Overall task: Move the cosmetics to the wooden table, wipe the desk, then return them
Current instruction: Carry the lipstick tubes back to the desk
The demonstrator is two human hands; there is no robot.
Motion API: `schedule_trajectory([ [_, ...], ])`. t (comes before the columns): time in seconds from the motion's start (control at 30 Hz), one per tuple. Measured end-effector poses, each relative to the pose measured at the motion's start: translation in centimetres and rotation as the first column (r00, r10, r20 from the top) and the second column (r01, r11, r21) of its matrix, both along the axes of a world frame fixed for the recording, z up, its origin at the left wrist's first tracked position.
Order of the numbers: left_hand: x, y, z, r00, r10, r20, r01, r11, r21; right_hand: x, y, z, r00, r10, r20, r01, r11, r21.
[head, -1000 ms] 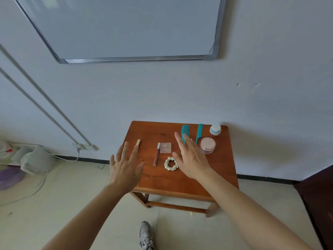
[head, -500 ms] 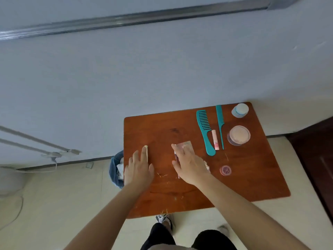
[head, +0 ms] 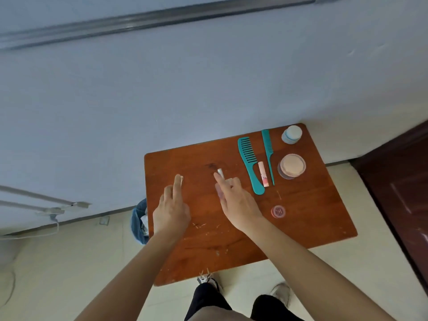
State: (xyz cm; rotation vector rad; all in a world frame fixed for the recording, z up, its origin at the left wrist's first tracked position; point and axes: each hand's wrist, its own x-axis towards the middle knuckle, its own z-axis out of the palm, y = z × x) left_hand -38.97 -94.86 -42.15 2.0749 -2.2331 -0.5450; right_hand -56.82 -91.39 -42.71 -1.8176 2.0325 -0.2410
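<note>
My left hand [head: 172, 208] lies flat on the tabletop [head: 301, 223], fingers straight over a cream stick [head: 181, 177]. My right hand [head: 238, 202] curls around the lip gloss tube [head: 220, 172], near the wide teal comb [head: 249, 165].

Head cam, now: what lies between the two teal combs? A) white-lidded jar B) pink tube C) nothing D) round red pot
B: the pink tube lies lengthwise in the gap between the wide-tooth comb and the tail comb on the wooden table.
</note>
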Motion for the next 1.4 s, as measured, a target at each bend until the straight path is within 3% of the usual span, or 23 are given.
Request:
schedule_trajectory([
  [0.1, -2.4, 1.1, 4.1, 0.998, 0.008, -0.056, -0.015, 0.993, -0.117, -3.5, 1.2, 3.7, 1.0, -0.021, 0.005, 0.022, 0.995, -0.092],
  [0.27, -9.6, 2.2, 11.4, 0.986, -0.145, -0.081, 0.11, 0.936, -0.334, -12.3, 4.4, 10.0, 0.994, -0.105, -0.035, 0.091, 0.955, -0.281],
  [0.43, -18.8, 4.6, 17.6, 0.942, -0.314, -0.122, 0.213, 0.836, -0.506, -21.2, 9.6, 15.7, 0.958, -0.274, -0.086, 0.209, 0.871, -0.446],
  [0.53, -24.4, 6.3, 20.5, 0.872, -0.466, -0.15, 0.293, 0.742, -0.604, -25.8, 13.7, 18.6, 0.922, -0.383, -0.054, 0.3, 0.797, -0.525],
  [0.73, -35.1, 11.3, 24.9, 0.586, -0.795, -0.156, 0.451, 0.481, -0.752, -32.1, 25.2, 23.5, 0.738, -0.672, -0.059, 0.472, 0.576, -0.667],
  [0.9, -43.2, 18.6, 25.8, 0.257, -0.955, -0.148, 0.553, 0.271, -0.788, -32.9, 38.3, 24.5, 0.431, -0.897, -0.093, 0.617, 0.369, -0.695],
  [1.03, -47.1, 28.2, 25.1, 0.01, -0.982, -0.188, 0.609, 0.155, -0.778, -30.3, 49.6, 24.6, 0.186, -0.973, -0.136, 0.658, 0.226, -0.719],
  [1.23, -48.2, 44.7, 24.4, -0.28, -0.945, -0.167, 0.649, -0.058, -0.759, -25.3, 65.4, 23.7, -0.123, -0.987, -0.102, 0.687, -0.011, -0.726],
  [1.4, -48.6, 59.6, 23.1, -0.442, -0.887, -0.135, 0.64, -0.206, -0.74, -22.4, 78.3, 22.0, -0.28, -0.956, -0.087, 0.669, -0.13, -0.732],
])
